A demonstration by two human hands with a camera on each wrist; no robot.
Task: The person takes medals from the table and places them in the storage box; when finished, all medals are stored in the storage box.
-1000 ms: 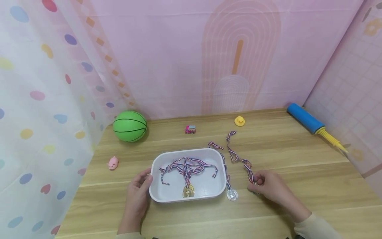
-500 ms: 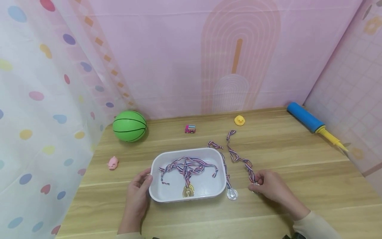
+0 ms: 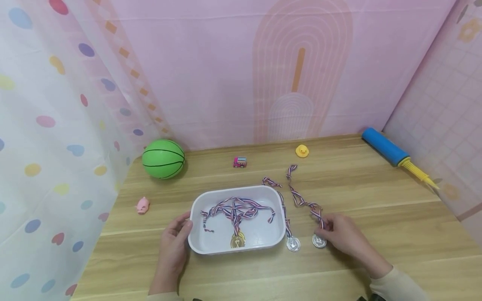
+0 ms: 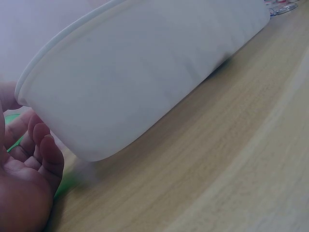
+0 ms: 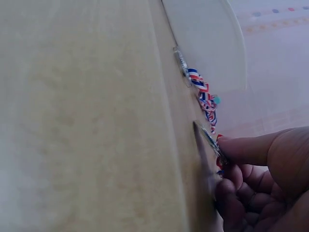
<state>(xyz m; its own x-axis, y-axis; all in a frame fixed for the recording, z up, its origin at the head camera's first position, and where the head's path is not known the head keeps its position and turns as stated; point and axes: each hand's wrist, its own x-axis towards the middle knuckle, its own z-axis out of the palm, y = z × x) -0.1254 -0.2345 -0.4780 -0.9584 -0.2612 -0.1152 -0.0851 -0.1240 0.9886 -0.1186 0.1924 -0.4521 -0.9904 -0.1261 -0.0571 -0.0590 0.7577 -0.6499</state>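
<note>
My left hand grips the left end of a white plastic basin, thumb at the rim and fingers against the outer wall. Inside it lie a gold medal, another gold edge showing behind it, and tangled red-white-blue ribbons. To the basin's right, my right hand pinches a silver medal at its upper edge, beside the ribbon. In the right wrist view this medal stands tilted close over the table. Its twisted ribbon trails away toward the back. Between basin and hand lies a second silver medal.
A green ball sits at the back left, with a pink pig toy in front of it. Along the back are a small toy truck and a yellow duck. A blue and yellow hand pump lies far right.
The right-hand medal, mostly hidden by the fingers before, now shows its silver face, and its ribbon has shifted slightly. My left hand and the basin have stayed put.
</note>
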